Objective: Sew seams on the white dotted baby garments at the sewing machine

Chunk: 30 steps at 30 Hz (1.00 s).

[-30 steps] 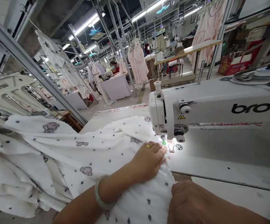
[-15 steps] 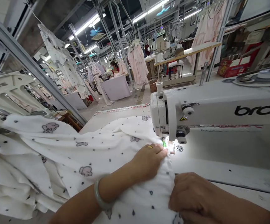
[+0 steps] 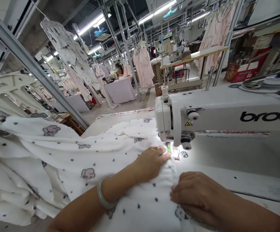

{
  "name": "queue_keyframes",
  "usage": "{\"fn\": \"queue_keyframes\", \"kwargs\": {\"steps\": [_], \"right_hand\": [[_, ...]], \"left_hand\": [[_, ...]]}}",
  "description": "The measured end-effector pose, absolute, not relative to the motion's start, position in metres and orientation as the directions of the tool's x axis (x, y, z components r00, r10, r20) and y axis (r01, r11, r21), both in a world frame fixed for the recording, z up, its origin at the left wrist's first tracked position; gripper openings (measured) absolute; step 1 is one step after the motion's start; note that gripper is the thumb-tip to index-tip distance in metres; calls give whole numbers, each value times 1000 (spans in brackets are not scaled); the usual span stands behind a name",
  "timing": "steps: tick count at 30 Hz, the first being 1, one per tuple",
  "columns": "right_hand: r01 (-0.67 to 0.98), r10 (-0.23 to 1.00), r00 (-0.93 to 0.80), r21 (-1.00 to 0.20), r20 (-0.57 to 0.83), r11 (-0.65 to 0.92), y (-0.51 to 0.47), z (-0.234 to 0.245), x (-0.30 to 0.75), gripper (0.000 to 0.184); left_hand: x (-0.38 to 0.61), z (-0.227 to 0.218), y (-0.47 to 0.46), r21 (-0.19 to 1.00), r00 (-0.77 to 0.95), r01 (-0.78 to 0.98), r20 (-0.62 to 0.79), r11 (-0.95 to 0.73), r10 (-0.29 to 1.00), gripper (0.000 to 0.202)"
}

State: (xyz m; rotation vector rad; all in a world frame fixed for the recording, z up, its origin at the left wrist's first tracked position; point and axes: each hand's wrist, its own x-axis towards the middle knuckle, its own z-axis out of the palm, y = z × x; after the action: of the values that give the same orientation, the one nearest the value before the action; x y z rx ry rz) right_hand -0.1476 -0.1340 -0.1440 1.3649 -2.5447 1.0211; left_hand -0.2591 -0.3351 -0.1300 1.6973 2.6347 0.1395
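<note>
"Held how?"
"Gripping the edge of a white printed cloth (image 3: 106, 162) in the right hand (image 3: 197, 193); pressing down on it, palm down, with the left hand (image 3: 149, 164). Cannot tell about a pinch there, with the thumb hidden."
"Lying where?"
"Across the left of the tabletop (image 3: 103, 124), up to the presser foot (image 3: 168, 148)."
"Pointing which way?"
"Lengthwise from bunched folds past the far left corner, rightward to the sewing machine (image 3: 214, 108). With the right edge running from the foot toward the near side."
</note>
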Motion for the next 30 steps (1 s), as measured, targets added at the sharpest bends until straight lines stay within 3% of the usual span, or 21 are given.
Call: {"fn": "queue_keyframes", "kwargs": {"steps": [7, 11, 15, 23, 30], "right_hand": [[-828, -736, -539, -418, 410, 374, -137, -145, -155, 32], [-873, -743, -486, -304, 461, 382, -140, -144, -153, 37], [-866, -733, -500, -283, 460, 413, -137, -147, -153, 37], [-832, -674, -553, -297, 489, 468, -130, -148, -162, 41], [-893, -708, -410, -95, 574, 440, -133, -156, -164, 37]], "left_hand": [[-250, -123, -344, 24, -388, 922, 54, 387, 920, 42], [-234, -131, -351, 116, -368, 926, 76, 359, 927, 50], [-241, -135, -344, 156, -374, 920, 80, 359, 924, 49], [-262, -128, -336, 69, -366, 929, 32, 363, 930, 43], [-241, -116, -332, -59, -307, 949, 29, 308, 951, 17]]}}
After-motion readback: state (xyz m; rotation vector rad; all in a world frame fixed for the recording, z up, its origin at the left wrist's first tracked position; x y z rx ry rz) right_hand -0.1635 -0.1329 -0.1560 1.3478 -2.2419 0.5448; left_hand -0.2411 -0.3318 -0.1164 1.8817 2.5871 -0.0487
